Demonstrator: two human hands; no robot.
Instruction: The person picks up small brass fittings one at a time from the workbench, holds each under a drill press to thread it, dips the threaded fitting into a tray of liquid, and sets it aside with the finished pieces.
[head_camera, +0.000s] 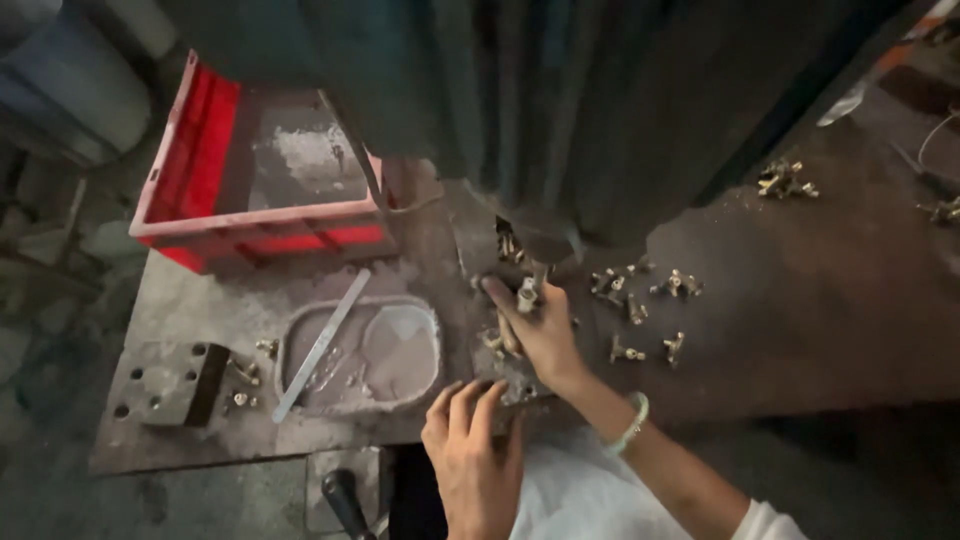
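Observation:
My right hand (540, 330) reaches forward and holds a small brass fitting (527, 294) right under the tool head (540, 250) of a dark machine. A pale green bangle (632, 425) circles that wrist. My left hand (470, 440) rests at the near edge of the metal work table (200, 300), fingers curled down on the edge, holding nothing that I can see. Several loose brass fittings (640, 300) lie on the table just right of my right hand.
A red plastic crate (200, 170) stands at the back left. A shallow oval metal tray (400, 350) holds a flat metal bar (320, 345). A drilled steel block (165, 380) sits at the left. More fittings (785, 182) lie far right. A black lever handle (345, 500) is below.

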